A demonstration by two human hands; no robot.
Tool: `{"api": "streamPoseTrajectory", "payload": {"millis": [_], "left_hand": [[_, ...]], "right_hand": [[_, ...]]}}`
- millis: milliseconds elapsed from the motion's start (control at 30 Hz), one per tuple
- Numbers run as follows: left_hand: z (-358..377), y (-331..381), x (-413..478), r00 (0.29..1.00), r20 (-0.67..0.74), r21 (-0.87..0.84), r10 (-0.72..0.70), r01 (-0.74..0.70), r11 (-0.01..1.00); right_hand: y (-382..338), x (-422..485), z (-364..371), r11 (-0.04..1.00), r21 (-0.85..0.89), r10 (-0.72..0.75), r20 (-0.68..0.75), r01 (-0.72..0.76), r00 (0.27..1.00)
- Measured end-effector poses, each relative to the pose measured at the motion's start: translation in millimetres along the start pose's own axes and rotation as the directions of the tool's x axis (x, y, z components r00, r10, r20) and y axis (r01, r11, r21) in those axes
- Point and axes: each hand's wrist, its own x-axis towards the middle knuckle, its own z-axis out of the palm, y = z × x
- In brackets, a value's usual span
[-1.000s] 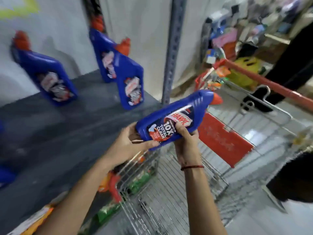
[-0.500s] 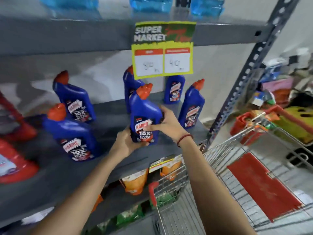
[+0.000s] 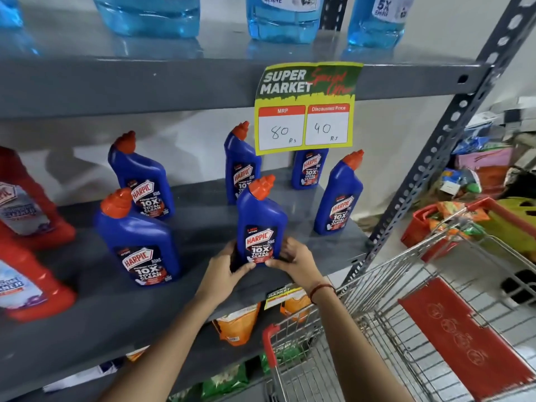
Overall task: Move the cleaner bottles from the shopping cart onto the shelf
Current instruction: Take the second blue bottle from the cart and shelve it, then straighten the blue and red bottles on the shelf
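Observation:
A blue Harpic cleaner bottle [image 3: 261, 219] with an orange cap stands upright near the front edge of the grey middle shelf [image 3: 121, 309]. My left hand [image 3: 224, 271] holds its base from the left and my right hand [image 3: 295, 261] from the right. Several more blue Harpic bottles stand on the same shelf: one at front left [image 3: 137, 242], one behind it [image 3: 142, 175], one behind the held bottle [image 3: 240, 161] and one at the right [image 3: 338, 195]. The wire shopping cart [image 3: 406, 329] sits at lower right with its red flap [image 3: 464, 338]; no bottle shows inside it.
Red cleaner bottles [image 3: 26, 204] stand at the shelf's left end. A price sign [image 3: 304, 108] hangs from the upper shelf, which carries clear blue bottles [image 3: 281, 15]. A perforated upright post [image 3: 435, 158] stands at the right. Orange pouches [image 3: 237, 326] lie on the lower shelf. Piled goods lie beyond the cart.
The bottle went from lying tilted in both hands over the cart to standing upright on the middle shelf. My hands slid down to its base and my view turned toward the shelf.

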Motion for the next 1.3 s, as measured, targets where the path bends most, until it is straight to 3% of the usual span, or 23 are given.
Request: {"api": "streamPoseTrajectory", "payload": {"millis": [300,800,933,1033,1100,1200,1300], "left_hand": [[11.6,-7.5,27.5,0.996,-0.089,0.067,0.029,-0.023,0.997],[15.0,-11.7,29.0,0.994,-0.110,0.086,-0.004,0.014,0.996],[7.4,-4.8,20.9,0.997,-0.074,0.034,-0.032,0.035,0.999],[-21.2,-8.8,-11.7,0.992,-0.089,-0.045,-0.090,0.086,0.995],[-46.8,-17.4,-44.1,0.986,-0.128,-0.119,-0.104,0.089,0.989],[-89.9,-40.9,-89.4,0.921,-0.360,-0.147,-0.147,0.100,0.984],[-118.6,-66.1,-100.5,0.803,-0.556,-0.143,-0.216,0.164,0.976]], "right_hand": [[-1.3,31.3,-6.3,0.998,-0.055,0.006,-0.008,-0.006,1.000],[-9.2,26.4,1.7,0.991,-0.134,0.021,-0.026,-0.024,0.999],[-14.0,13.4,9.1,0.989,-0.143,0.021,-0.187,-0.048,0.982],[-24.8,-10.7,26.6,1.000,-0.019,0.002,-0.436,-0.011,0.900],[-31.5,-25.8,47.3,0.995,0.066,-0.024,-0.523,0.068,0.852],[-34.4,-31.6,98.4,0.993,0.057,-0.071,-0.379,0.100,0.923],[-40.1,-25.0,147.1,0.996,0.044,-0.069,-0.082,0.073,0.994]]}}
